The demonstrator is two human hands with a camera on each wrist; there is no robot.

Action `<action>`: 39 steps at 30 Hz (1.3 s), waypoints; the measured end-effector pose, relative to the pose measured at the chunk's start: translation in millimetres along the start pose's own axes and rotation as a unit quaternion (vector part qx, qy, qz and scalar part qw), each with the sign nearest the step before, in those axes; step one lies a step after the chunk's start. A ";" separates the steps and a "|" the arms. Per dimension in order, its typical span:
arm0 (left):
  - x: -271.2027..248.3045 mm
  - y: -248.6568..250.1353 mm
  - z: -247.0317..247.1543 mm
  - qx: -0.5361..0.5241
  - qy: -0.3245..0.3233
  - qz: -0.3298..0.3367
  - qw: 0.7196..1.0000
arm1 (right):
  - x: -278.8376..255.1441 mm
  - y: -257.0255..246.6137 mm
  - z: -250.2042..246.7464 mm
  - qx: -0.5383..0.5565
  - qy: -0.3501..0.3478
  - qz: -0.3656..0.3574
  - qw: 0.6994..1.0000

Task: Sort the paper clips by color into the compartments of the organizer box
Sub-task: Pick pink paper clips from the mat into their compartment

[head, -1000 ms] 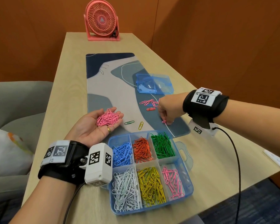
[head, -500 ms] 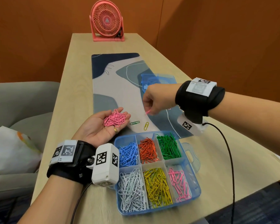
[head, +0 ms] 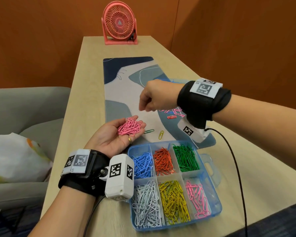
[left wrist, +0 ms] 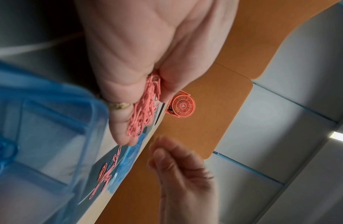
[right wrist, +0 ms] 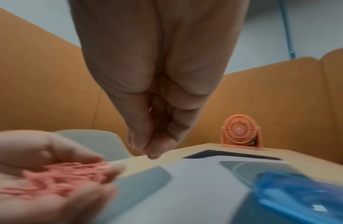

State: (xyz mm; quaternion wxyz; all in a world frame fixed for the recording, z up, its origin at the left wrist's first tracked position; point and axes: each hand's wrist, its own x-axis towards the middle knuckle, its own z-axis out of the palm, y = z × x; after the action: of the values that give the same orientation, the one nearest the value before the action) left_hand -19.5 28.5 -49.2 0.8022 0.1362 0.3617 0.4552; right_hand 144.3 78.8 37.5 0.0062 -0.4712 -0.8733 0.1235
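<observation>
Head view: left hand is held palm up above the table, just beyond the organizer box, fingers loosely cupped round a heap of pink clips resting on palm and fingers. Right hand is raised above the desk mat, knuckles up, wrist bent down, fingertips bunched together and pointed down just beyond the left hand's fingertips. Right wrist view is blurred; thumb and fingertips are seen pressed together, and whether a clip is pinched cannot be told. Left wrist view confirms the pink heap cradled in the curled left fingers.

Box compartments are filled by colour: blue, orange, green in the far row; white, yellow, pink in the near row. Loose pink clips are left on the mat under the right wrist. One green clip and one yellow clip lie on the mat beside the left fingertips. Pink fan stands at the table's far end.
</observation>
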 end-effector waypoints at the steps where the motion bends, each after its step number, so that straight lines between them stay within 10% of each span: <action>1: 0.4 0.1 0.0 0.000 -0.001 0.001 1.000 | -1.3 10.2 -2.2 -0.020 0.008 0.019 1.000; 15: -0.4 0.2 -0.4 0.006 -0.013 0.009 1.000 | -13.5 95.2 10.8 -0.130 -0.077 0.205 0.967; 39: -0.2 -0.1 -0.6 0.015 -0.009 0.017 1.000 | -29.9 101.8 12.7 -0.095 -0.073 0.184 0.976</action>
State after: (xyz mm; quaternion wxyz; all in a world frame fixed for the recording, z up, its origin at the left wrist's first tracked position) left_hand -19.9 28.2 -49.6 0.7953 0.1588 0.3586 0.4623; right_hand 242.8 105.0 5.8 -0.1251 -0.6121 -0.7774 0.0734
